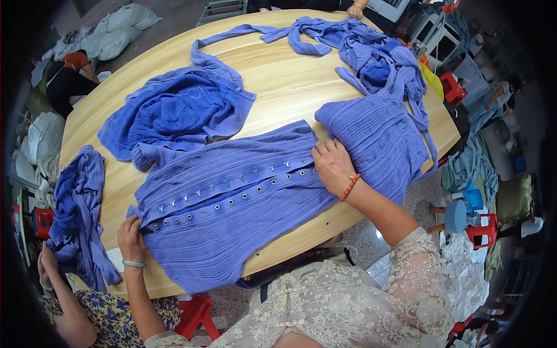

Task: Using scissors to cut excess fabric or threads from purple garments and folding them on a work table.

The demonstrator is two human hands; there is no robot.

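Garment in hand: a blue-violet crinkled garment (232,214) lies spread flat across the near half of the wooden table (278,75), its lower edge hanging over the table's near rim.
Fastening: two rows run side by side across it from lower left to upper right, one of metal hooks (232,180), one of metal eyelets (226,203).
Left hand: the left hand (131,236) rests at the garment's left end, just where the two rows begin; fingers bent down onto the cloth edge, and whether they pinch it I cannot tell. A pale bangle sits on that wrist.
Right hand: the right hand (333,165) lies palm down at the right end of the rows, fingers spread and released, pressing the cloth flat. An orange bead bracelet circles the wrist, and a white lace sleeve covers the upper arm.
Next piece: a folded blue pleated piece (377,136) lies just beside the right hand, touching the spread garment.
Behind: a second blue garment (180,110) lies crumpled beyond the spread one, overlapping its far edge.
Far side: a tangled heap of blue straps (360,46) sits near the table's far right rim.
Left edge: a blue bundle (78,209) hangs over the table's left corner; another person's hand (46,264) is at its lower end.
Floor: red plastic stools (481,232) stand right of the table.
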